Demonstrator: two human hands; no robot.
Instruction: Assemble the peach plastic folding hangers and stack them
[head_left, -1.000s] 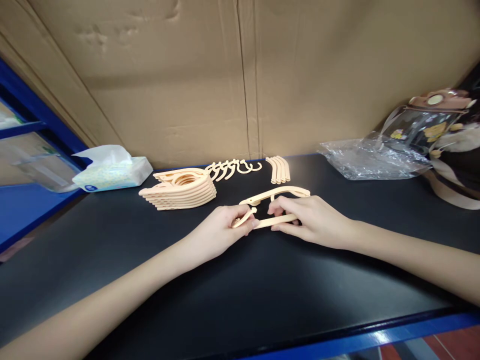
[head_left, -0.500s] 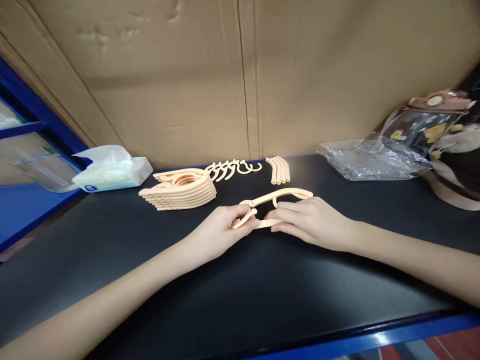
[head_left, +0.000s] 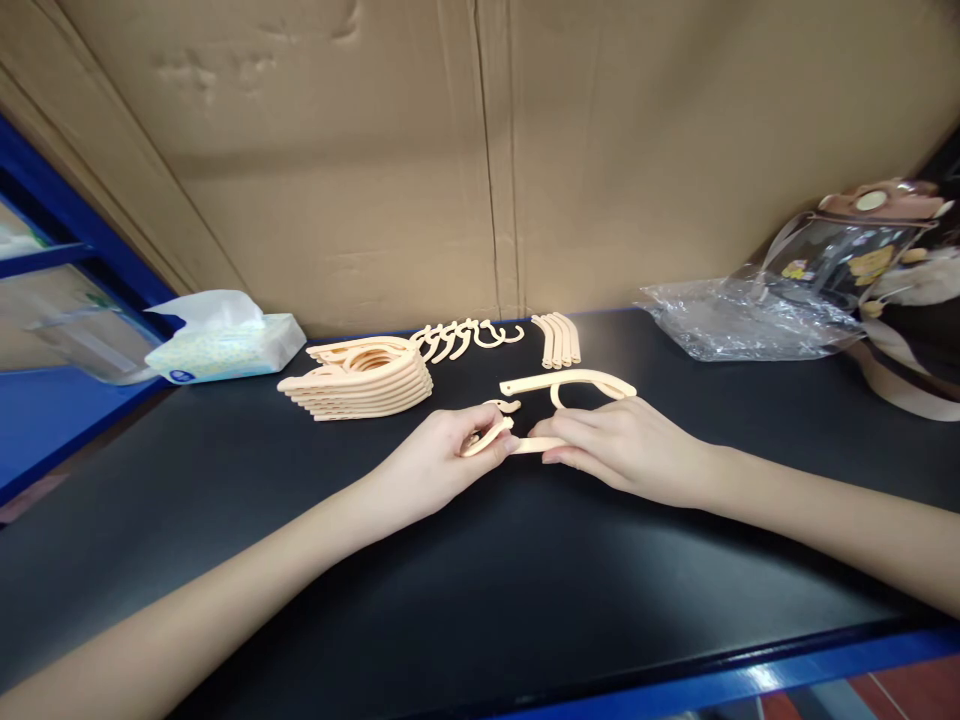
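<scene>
Cream plastic parts of a folding clothes hanger are in both hands, low over the table. My left hand [head_left: 463,448] is closed on a curved hanger piece [head_left: 491,437], its thumb and fingers pinching it; a small hooked end [head_left: 506,405] shows above the fingers. My right hand [head_left: 600,440] is closed round a hanger part [head_left: 540,444] that reaches across to the left thumb. A long curved hanger arm [head_left: 559,380] sticks out above the right hand, its holed left end free. The fingers hide how the parts join.
A stack of folded cream hangers [head_left: 360,385] lies left of my hands. Behind are a row of loose hooks [head_left: 450,340] and several curved arms [head_left: 556,340]. A tissue pack [head_left: 232,345] stands left; a clear plastic bag [head_left: 742,325] and a bottle [head_left: 847,250] are at right.
The long arm's left end has risen away from the hooked end by my left hand, leaving a gap. My right hand has shifted slightly right; my left hand has barely moved.
</scene>
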